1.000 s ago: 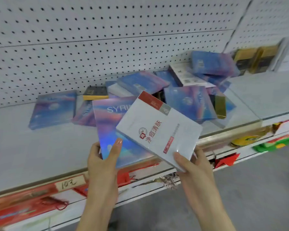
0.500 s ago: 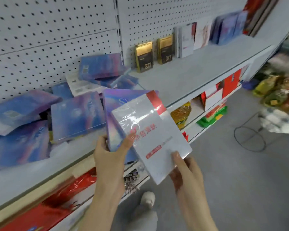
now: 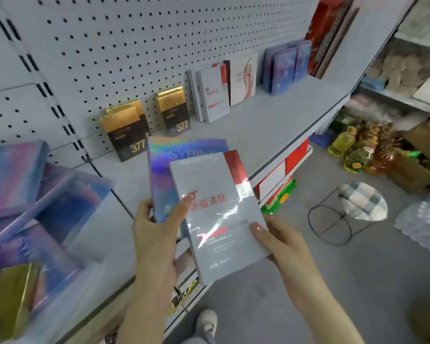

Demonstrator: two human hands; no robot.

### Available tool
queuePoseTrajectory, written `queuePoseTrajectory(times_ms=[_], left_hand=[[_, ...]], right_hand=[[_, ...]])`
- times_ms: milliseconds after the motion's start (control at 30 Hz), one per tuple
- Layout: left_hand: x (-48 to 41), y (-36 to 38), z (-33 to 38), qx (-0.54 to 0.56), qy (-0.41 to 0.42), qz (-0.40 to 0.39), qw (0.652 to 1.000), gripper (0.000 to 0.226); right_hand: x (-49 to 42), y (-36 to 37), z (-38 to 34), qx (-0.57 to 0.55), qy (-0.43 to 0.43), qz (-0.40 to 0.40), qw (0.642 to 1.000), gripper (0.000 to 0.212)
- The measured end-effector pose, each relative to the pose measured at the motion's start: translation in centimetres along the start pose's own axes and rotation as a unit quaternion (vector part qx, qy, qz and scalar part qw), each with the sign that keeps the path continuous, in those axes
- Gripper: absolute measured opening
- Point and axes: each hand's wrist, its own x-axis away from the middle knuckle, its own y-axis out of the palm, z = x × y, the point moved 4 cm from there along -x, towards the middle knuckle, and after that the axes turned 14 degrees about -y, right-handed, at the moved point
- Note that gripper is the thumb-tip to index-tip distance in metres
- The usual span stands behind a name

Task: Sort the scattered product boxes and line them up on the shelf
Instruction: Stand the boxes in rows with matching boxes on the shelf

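Observation:
I hold two flat boxes upright over the front edge of the grey shelf (image 3: 271,125). My left hand (image 3: 157,234) grips the iridescent blue box (image 3: 164,175), thumb resting on the white box with the red corner (image 3: 216,219) in front of it. My right hand (image 3: 281,242) holds that white box at its lower right edge. Along the pegboard stand sorted boxes: black-and-gold ones (image 3: 127,132), white ones (image 3: 214,95), blue ones (image 3: 283,68) and tall red ones (image 3: 328,33). A loose pile of blue boxes (image 3: 35,194) lies at the left.
A gold box (image 3: 10,299) lies at the lower left of the pile. On the floor to the right are a wire stool with a checked cushion (image 3: 358,207), oil bottles (image 3: 345,145) and a cardboard carton (image 3: 420,155). My shoe (image 3: 206,321) shows below.
My view has swung right from the scattered pile to the sorted row. Both hands carried the two boxes along and turned them more upright.

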Motion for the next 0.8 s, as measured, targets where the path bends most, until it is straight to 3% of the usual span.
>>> queuePoseTrajectory(times_ms=[133, 333, 467, 600, 800], left_hand=[[-4.0, 3.9, 0.6, -0.012, 0.017, 0.008, 1.0, 0.051], [-10.0, 6.8, -0.2, 0.006, 0.009, 0.064, 0.998, 0.018], [-13.7, 8.2, -0.6, 0.03, 0.017, 0.129, 0.991, 0.015], [-16.6, 11.3, -0.9, 0.063, 0.033, 0.197, 0.978, 0.003], [-18.4, 16.7, -1.8, 0.115, 0.049, 0.262, 0.957, 0.001]], right_hand=[[-5.9, -2.3, 0.0, -0.008, 0.012, -0.051, 0.999, 0.038], [-16.5, -6.3, 2.1, -0.055, 0.035, -0.071, 0.995, 0.035], [-27.1, -8.6, 4.1, -0.07, 0.015, -0.067, 0.995, 0.022], [-38.3, -8.2, 4.8, -0.043, -0.035, -0.145, 0.988, 0.034], [-49.5, -5.8, 4.8, 0.023, -0.098, -0.269, 0.958, 0.036]])
